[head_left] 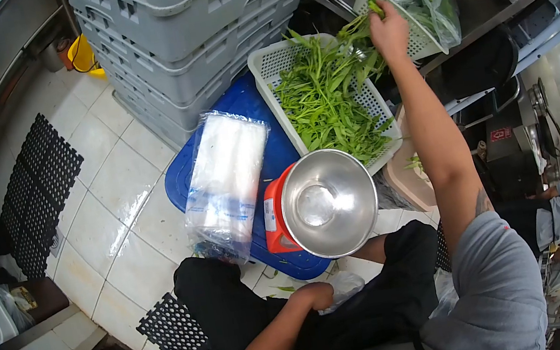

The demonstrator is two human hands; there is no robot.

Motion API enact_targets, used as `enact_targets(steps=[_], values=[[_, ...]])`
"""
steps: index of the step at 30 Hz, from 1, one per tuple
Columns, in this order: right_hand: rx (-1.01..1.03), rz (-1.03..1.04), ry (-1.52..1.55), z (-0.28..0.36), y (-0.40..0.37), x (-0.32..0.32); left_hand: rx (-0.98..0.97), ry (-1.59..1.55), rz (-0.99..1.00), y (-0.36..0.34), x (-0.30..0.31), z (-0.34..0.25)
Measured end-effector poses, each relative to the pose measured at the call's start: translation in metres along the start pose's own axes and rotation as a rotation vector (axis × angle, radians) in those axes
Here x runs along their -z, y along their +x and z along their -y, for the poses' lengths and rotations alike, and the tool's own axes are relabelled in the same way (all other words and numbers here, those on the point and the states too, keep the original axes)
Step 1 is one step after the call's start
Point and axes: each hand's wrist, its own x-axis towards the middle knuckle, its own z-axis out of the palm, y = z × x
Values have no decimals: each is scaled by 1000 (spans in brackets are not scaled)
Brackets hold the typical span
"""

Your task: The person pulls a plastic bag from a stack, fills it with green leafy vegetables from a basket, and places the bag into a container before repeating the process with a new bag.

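Head view: right hand (389, 32) lifted with greens (326, 95), left hand (316, 294) low at my lap.
Right hand is clenched on a few stalks above the far corner of the white basket (263, 61); most of the greens lie loose in that basket. It sits on the far right corner of the blue tub lid (186, 174). The scale (274, 219) with its empty steel bowl (328, 204) is at the lid's near edge, probably for short reach. The bag pack (226, 176) lies flat just left of the scale. My left hand touches a thin plastic bag (346, 285) between my knees; I can't tell its grip. Grey crates (200, 27) are stacked behind the lid.
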Motion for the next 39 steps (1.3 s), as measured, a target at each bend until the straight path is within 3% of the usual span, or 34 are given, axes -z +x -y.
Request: enact_targets(steps=[5, 8, 11, 14, 16, 18, 20, 24, 27, 30, 34, 39], values=[[45, 48, 42, 25, 6, 26, 6, 14, 48, 5, -2, 2], [-33, 79, 279, 27, 9, 24, 8, 33, 53, 4, 1, 0], [-194, 45, 813, 15, 10, 4, 7, 38, 65, 6, 0, 2], [-205, 67, 546, 3, 0, -4, 5, 49, 74, 6, 0, 1], [-24, 178, 102, 3, -19, -2, 13, 37, 67, 6, -1, 1], [167, 468, -11, -15, -32, -16, 18, 36, 66, 6, -1, 1], [343, 604, -194, -21, -42, -20, 18, 42, 74, 6, -2, 2], [632, 791, -120, 4, -52, -29, 20, 35, 80, 6, -3, 1], [700, 947, 26, 21, -73, -47, 15, 44, 78, 11, -5, 5], [953, 942, -113, 27, -87, -65, 15, 35, 61, 9, -3, 6], [880, 1143, -436, 38, -90, -70, 24, 17, 63, 7, -2, 5], [1288, 998, -273, 47, -94, -75, 35, -39, 57, -3, 1, 0]])
